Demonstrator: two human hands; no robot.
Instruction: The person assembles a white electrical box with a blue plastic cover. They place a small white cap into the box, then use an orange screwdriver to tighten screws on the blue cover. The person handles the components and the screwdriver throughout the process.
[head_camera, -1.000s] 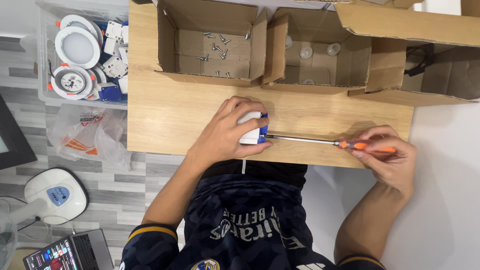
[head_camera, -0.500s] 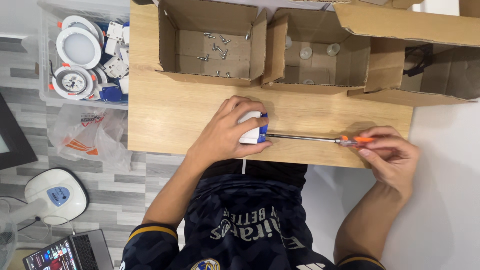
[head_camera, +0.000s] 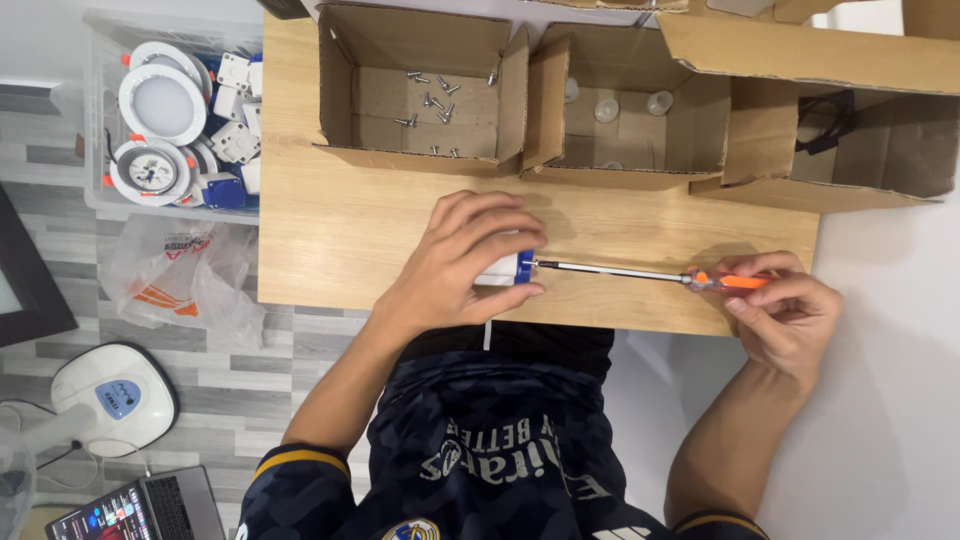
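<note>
The left hand (head_camera: 455, 262) is clamping a small white-and-blue plastic driver box (head_camera: 507, 270) near the front edge of the light wooden table (head_camera: 340, 240), while the right hand (head_camera: 790, 310) is pinching the orange-handled screwdriver (head_camera: 640, 273), its tip seated in the box; fastening looks unfinished. Open cardboard boxes (head_camera: 420, 90) are crowding the back, leaving a bare strip between.

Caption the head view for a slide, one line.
Left hand steadies a small white-and-blue part on the wooden table while right hand holds an orange-handled screwdriver against it.
</note>
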